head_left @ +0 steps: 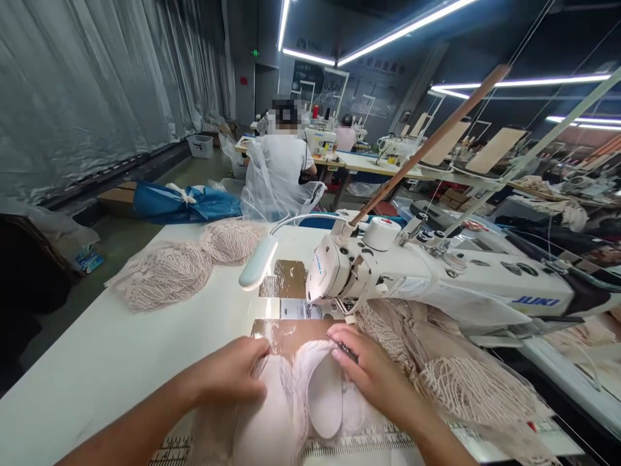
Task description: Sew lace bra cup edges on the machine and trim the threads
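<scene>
Left hand (233, 370) gripped the bra (324, 404) at eleven o'clock, right hand (373, 366) at one with a dark tool (347, 352), probably for steadiness.

The bra (270, 421) looks smooth, matt cloth, the tape (286, 331) glossy, the lace (169, 275) rough.

The left hand (245, 372) could slide left across the white tabletop (116, 349), up to the lace cups (169, 275). Ahead, the sewing machine (330, 268) and lamp (257, 264) block the way; a fabric heap (470, 385) crowds the right hand (366, 362) from its right.
</scene>
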Tool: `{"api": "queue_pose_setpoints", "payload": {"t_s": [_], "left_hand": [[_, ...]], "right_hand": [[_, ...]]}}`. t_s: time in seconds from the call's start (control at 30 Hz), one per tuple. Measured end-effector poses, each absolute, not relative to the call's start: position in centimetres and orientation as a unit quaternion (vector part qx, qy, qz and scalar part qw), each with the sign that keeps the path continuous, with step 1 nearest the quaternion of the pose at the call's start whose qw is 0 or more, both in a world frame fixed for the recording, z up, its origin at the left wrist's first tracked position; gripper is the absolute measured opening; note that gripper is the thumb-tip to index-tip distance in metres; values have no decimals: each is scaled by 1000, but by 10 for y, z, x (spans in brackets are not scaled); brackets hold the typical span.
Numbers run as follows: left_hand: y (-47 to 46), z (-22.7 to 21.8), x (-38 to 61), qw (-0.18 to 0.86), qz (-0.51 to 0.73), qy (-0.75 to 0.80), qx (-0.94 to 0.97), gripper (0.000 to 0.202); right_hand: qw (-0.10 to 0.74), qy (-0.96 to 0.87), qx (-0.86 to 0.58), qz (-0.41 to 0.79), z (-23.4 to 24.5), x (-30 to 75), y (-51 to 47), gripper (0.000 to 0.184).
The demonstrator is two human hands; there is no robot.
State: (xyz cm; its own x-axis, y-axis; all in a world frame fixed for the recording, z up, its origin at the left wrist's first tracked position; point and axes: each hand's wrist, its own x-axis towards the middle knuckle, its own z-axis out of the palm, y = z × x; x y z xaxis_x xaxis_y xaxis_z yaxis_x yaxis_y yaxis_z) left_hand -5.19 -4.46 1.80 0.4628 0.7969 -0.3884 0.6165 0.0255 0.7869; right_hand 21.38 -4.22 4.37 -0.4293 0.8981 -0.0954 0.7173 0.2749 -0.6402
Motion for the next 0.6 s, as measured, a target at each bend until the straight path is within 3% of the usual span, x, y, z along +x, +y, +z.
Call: {"api": "queue_pose_setpoints", "payload": {"t_s": [0.1, 0.17, 0.27, 0.37, 0.5, 0.6], "left_hand": [[-59, 20, -72, 499, 100, 509, 694, 9], [-61, 29, -98, 456, 125, 539, 697, 11], [-55, 60, -146, 286, 170, 619, 712, 23], [-36, 99, -185, 100, 222, 658, 712, 28], [0, 110, -209, -85, 242, 633, 730, 13], [24, 77, -210, -48, 172, 653, 736, 17]], "right_hand": [[154, -762, -462, 426, 37, 181, -48, 26], [179, -765, -408, 465, 29, 150, -42, 21], [294, -824, -312, 370, 25, 98, -12, 17], [403, -835, -246, 284, 32, 47, 36, 31], [358, -867, -273, 214, 36, 4, 93, 33], [316, -875, -297, 214, 24, 8, 101, 33]]}}
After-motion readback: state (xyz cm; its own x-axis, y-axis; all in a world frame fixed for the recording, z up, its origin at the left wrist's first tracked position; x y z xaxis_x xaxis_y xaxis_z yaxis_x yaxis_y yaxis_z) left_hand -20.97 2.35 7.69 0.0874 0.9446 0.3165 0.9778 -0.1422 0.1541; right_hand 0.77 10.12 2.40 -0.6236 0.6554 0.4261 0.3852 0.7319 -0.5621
